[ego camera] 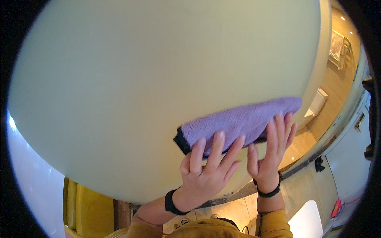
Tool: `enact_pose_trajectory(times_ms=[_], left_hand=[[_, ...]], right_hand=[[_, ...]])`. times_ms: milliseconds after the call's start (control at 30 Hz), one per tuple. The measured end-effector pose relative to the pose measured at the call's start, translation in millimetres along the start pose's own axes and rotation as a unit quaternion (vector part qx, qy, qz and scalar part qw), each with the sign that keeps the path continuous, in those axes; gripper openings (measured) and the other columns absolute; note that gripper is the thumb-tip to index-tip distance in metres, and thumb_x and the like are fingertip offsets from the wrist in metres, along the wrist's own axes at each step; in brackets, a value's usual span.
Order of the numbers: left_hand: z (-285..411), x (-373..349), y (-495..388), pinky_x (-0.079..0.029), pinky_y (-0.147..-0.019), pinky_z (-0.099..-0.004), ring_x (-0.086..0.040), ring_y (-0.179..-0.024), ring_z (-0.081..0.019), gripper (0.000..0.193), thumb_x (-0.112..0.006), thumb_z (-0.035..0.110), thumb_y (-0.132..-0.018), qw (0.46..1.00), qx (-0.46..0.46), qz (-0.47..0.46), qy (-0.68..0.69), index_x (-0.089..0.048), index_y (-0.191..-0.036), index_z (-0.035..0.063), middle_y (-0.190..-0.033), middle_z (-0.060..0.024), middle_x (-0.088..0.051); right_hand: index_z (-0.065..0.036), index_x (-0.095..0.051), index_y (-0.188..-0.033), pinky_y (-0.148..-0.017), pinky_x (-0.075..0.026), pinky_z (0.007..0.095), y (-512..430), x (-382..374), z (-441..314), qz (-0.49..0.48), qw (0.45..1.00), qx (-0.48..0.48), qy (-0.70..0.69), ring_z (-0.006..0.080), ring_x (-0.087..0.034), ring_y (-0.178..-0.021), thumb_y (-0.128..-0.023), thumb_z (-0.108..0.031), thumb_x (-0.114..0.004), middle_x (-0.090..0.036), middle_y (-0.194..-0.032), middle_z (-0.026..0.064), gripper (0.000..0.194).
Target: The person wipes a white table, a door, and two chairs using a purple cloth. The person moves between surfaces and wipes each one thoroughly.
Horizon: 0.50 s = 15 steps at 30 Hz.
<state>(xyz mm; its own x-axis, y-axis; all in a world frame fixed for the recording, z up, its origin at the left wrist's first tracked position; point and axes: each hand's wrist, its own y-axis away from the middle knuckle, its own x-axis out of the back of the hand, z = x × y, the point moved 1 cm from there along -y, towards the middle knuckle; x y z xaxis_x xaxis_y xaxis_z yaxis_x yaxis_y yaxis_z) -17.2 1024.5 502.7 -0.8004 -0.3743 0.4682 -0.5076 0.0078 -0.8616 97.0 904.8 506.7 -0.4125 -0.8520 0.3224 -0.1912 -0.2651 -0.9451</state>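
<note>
A folded purple plush cloth (232,122) with black edging lies against a broad, pale wall (134,89). My left hand (208,169) presses on the lower left part of the cloth, fingers spread and fingertips on the fabric. To the right, my right hand (272,145) has its fingertips on the lower edge near the cloth's right end, with the thumb apart from the other fingers. Both wrists wear black bands. The palms are hidden from this view.
Beyond the wall's right edge are a tiled room with a white toilet (317,101) and a white door (351,148). A white seat (308,220) stands at lower right, near a red-headed tool (336,208). Yellow upholstered furniture (92,208) is at lower left.
</note>
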Motion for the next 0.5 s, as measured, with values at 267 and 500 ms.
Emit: enact_pose_trajectory(times_ms=[267,500], left_hand=[[21,-31,50,-0.031,-0.091,-0.0426,-0.029,-0.116,-0.0339,0.048,-0.064,0.045,-0.077,0.996,-0.079,-0.028,-0.026,-0.055,-0.122,0.0329,-0.130,-0.0072,-0.037],[21,-46,127,-0.036,-0.087,-0.0364,-0.032,-0.113,-0.0301,0.045,-0.064,0.045,-0.077,0.971,-0.145,-0.190,-0.012,-0.056,-0.120,0.0327,-0.125,-0.0051,-0.041]], right_hand=[[0.001,-0.042,-0.128,-0.104,-0.017,0.0603,74,-19,20,0.004,0.998,-0.024,-0.049,0.0479,-0.025,-0.130,-0.076,-0.019,-0.061,-0.038,-0.136,0.0220,0.059],[0.001,-0.042,-0.126,-0.105,-0.017,0.0590,171,-36,8,-0.098,0.992,-0.049,-0.070,0.0475,-0.024,-0.131,-0.075,-0.019,-0.062,-0.039,-0.134,0.0217,0.058]])
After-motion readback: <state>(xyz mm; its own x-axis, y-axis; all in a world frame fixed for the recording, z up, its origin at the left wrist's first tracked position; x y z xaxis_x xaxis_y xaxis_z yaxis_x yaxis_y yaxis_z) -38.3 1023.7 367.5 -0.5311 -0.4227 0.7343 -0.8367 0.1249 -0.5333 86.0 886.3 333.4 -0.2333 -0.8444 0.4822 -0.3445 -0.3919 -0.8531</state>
